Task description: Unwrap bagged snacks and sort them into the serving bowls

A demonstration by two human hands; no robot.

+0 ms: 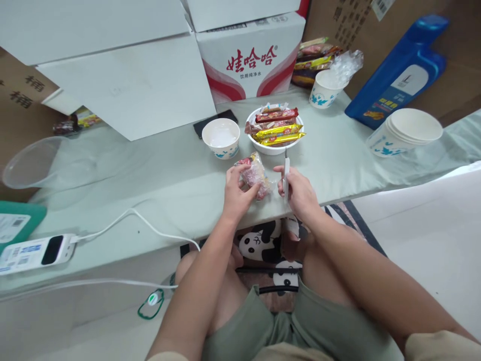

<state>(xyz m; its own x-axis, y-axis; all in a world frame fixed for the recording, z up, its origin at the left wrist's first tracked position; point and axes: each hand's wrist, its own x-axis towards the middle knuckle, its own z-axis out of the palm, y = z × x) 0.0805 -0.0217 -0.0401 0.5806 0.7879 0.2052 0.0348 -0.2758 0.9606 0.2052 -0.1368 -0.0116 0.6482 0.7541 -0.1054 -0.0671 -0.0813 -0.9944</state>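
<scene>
My left hand point(240, 188) is closed on a bundle of clear plastic wrap point(254, 173) with red and yellow showing through it, near the table's front edge. Upright in my right hand point(298, 193) is a small white-handled knife point(286, 175), its thin dark blade pointing away from me. A short gap separates the knife from the bundle. Just beyond both hands stands a white bowl point(274, 150) filled with several wrapped snack sticks point(280, 130) in red, brown and yellow. To its left is a paper bowl point(221, 138) with a blue leaf print.
A dark phone point(216, 123) lies behind the paper bowl. White cartons point(251, 60) line the back. On the right are a paper cup holding plastic wrap point(343, 67), a blue bottle point(402, 75) and stacked paper bowls point(406, 133). A power bank point(41, 253) with white cable sits left.
</scene>
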